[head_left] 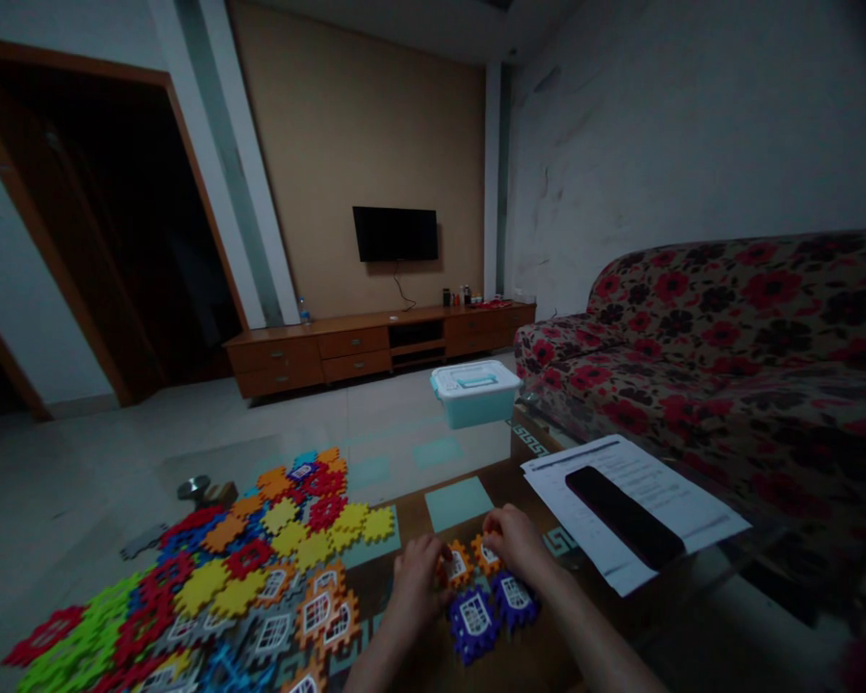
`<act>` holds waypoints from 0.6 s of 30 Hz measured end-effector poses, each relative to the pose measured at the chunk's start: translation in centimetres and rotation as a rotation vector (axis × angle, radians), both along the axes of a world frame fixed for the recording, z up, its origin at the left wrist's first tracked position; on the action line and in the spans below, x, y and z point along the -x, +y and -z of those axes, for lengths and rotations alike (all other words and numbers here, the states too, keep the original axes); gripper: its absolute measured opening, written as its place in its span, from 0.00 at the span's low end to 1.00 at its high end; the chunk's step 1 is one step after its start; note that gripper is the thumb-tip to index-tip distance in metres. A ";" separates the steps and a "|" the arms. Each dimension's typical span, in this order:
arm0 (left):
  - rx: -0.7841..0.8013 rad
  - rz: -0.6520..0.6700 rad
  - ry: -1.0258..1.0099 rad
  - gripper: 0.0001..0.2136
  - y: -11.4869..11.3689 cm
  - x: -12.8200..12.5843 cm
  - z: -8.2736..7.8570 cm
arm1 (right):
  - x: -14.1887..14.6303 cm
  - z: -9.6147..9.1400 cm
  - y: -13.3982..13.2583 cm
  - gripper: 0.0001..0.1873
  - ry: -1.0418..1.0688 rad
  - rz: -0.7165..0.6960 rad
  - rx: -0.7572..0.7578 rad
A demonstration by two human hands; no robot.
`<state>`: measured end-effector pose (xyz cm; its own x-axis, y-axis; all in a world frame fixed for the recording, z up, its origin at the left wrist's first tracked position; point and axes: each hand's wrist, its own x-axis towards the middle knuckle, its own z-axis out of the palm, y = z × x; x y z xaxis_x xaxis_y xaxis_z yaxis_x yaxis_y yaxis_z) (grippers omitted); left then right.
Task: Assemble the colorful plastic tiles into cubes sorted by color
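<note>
Head view: the left hand [420,576] curls its fingers at an orange toothed plastic tile with a white window lattice [459,564]; the right hand [514,541] bends its fingers over a matching orange tile [488,555]. Whether either pinches firmly, I cannot tell. Two purple toothed plastic tiles with white lattices [474,619] lie just nearer, probably grouped so edges line up. Black, slim rectangular device [624,515] perhaps weighs down printed white sheets [700,496]; their writing and any brand are unreadable.
</note>
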<state>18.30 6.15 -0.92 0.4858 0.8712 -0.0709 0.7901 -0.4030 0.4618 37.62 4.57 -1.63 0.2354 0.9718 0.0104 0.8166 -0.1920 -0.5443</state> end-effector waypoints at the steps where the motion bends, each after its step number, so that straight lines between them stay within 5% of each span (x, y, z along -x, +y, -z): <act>1: 0.001 0.004 0.000 0.14 0.0 0.0 0.0 | 0.0 0.0 0.0 0.08 -0.002 -0.002 -0.001; 12: 0.058 0.002 -0.003 0.21 -0.8 0.8 -1.0 | 0.1 -0.3 -0.2 0.05 -0.069 -0.012 -0.026; 18: -0.071 -0.181 0.037 0.24 -0.8 5.4 -2.6 | 5.3 -2.3 -0.2 0.10 -0.105 -0.056 -0.139</act>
